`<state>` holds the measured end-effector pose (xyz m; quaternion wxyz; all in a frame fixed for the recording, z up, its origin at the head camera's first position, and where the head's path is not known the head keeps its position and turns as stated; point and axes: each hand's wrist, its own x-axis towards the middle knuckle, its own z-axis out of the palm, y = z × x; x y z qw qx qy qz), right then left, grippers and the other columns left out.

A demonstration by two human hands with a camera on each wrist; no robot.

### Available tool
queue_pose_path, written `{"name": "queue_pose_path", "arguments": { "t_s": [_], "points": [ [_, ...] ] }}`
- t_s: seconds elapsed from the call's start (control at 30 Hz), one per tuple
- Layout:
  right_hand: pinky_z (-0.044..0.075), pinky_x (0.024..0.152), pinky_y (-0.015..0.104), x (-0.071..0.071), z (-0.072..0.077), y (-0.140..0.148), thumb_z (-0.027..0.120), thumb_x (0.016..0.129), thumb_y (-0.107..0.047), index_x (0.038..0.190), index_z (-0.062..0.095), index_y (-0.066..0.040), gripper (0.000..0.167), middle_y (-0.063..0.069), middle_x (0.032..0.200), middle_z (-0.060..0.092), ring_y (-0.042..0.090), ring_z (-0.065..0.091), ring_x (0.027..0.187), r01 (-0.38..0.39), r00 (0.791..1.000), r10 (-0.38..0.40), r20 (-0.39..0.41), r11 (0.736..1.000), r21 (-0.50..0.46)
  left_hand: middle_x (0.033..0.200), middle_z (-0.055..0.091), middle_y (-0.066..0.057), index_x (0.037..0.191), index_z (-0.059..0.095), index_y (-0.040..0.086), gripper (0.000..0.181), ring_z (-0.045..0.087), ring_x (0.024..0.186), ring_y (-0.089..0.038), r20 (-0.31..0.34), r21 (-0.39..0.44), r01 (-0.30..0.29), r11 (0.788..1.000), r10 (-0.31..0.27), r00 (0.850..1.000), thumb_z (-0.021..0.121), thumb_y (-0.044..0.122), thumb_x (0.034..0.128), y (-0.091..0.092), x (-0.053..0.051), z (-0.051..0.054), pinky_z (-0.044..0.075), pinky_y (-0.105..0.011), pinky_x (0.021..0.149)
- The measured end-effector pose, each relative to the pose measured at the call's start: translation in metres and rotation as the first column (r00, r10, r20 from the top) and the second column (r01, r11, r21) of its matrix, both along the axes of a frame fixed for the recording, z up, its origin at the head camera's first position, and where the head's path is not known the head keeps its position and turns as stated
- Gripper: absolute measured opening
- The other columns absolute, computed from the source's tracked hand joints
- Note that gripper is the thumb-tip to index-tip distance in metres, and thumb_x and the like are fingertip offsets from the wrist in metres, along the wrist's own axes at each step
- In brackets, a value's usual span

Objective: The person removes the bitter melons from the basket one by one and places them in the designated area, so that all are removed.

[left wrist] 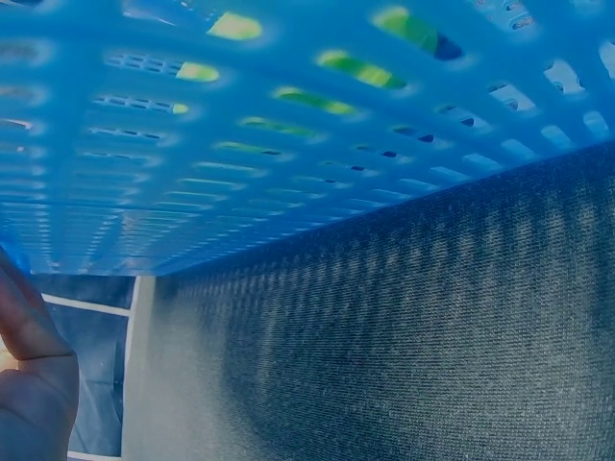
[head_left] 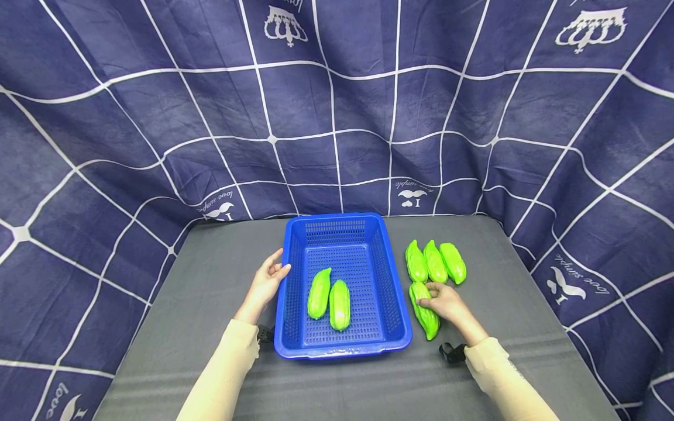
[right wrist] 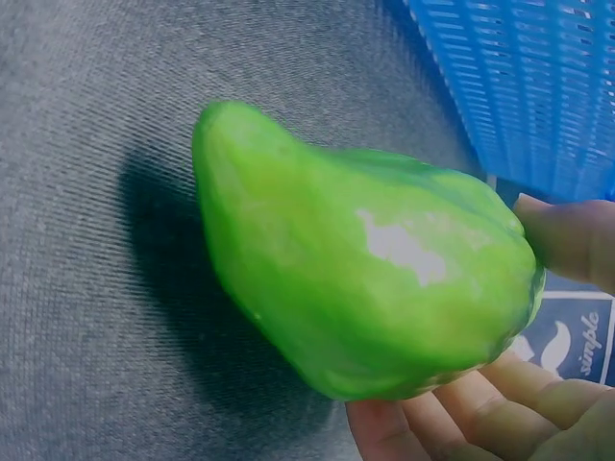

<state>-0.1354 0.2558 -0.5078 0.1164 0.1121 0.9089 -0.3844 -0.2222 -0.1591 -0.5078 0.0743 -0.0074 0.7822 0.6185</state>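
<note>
Green vegetable (head_left: pixel 423 316) sits pinched in the right hand (head_left: pixel 445 300), relaxed left hand (head_left: pixel 265 280) touching basket (head_left: pixel 342 352).

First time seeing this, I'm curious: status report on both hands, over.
Left hand holds blue basket, left rim. Right hand grips green vegetable beside basket. Two vegetables inside, three more outside. No obstruction visible between gripped vegetable and basket.
</note>
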Motion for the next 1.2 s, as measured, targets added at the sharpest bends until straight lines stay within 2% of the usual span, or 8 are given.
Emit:
{"name": "queue_pose_path", "arguments": {
  "t_s": [0.27, 0.53, 0.87, 1.2],
  "points": [
    [0.044, 0.1, 0.056, 0.0005, -0.0049, 0.0018, 0.073, 0.085, -0.02, 0.136, 0.045, 0.016, 0.067, 0.033, 0.125, 0.06, 0.047, 0.056, 0.119, 0.002, 1.0, -0.002, 0.004, 1.0, -0.002, 0.121, 0.063, -0.026, 0.154, 0.033, 0.011, 0.06, 0.064, 0.085, -0.008, -0.007, -0.019, 0.002, 1.0, -0.002, 1.0, 0.058, 0.018, 0.0999, 0.0003, -0.0001, -0.0021, 0.051, -0.021, 0.074],
    [0.043, 0.1, 0.056, 0.0002, -0.0067, 0.0016, 0.071, 0.087, -0.023, 0.136, 0.046, 0.014, 0.067, 0.033, 0.128, 0.059, 0.047, 0.055, 0.12, 0.01, 1.0, -0.011, 0.017, 1.0, 0.019, 0.123, 0.062, -0.027, 0.154, 0.033, 0.012, 0.059, 0.064, 0.086, -0.009, 0.001, -0.005, 0.002, 1.0, -0.002, 1.0, 0.058, 0.018, 0.1002, 0.0012, 0.0003, -0.0003, 0.051, -0.021, 0.075],
    [0.045, 0.099, 0.055, 0.0022, -0.0091, 0.0019, 0.07, 0.088, -0.029, 0.136, 0.046, 0.015, 0.069, 0.035, 0.127, 0.058, 0.048, 0.055, 0.12, 0.007, 1.0, -0.007, -0.008, 0.999, 0.037, 0.126, 0.06, -0.03, 0.155, 0.03, 0.01, 0.062, 0.065, 0.088, -0.012, 0.006, 0.015, 0.016, 1.0, -0.016, 1.0, 0.058, 0.017, 0.1003, 0.0015, 0.0011, 0.0024, 0.05, -0.02, 0.074],
    [0.046, 0.097, 0.053, 0.0026, -0.0068, -0.0009, 0.07, 0.088, -0.032, 0.136, 0.046, 0.015, 0.07, 0.036, 0.126, 0.058, 0.047, 0.055, 0.119, 0.009, 1.0, -0.009, -0.008, 1.0, 0.009, 0.128, 0.06, -0.028, 0.155, 0.03, 0.011, 0.061, 0.065, 0.092, -0.014, 0.014, -0.01, 0.006, 1.0, -0.006, 1.0, 0.057, 0.018, 0.1007, 0.0003, 0.0008, 0.0014, 0.05, -0.021, 0.074]
  ]
}}
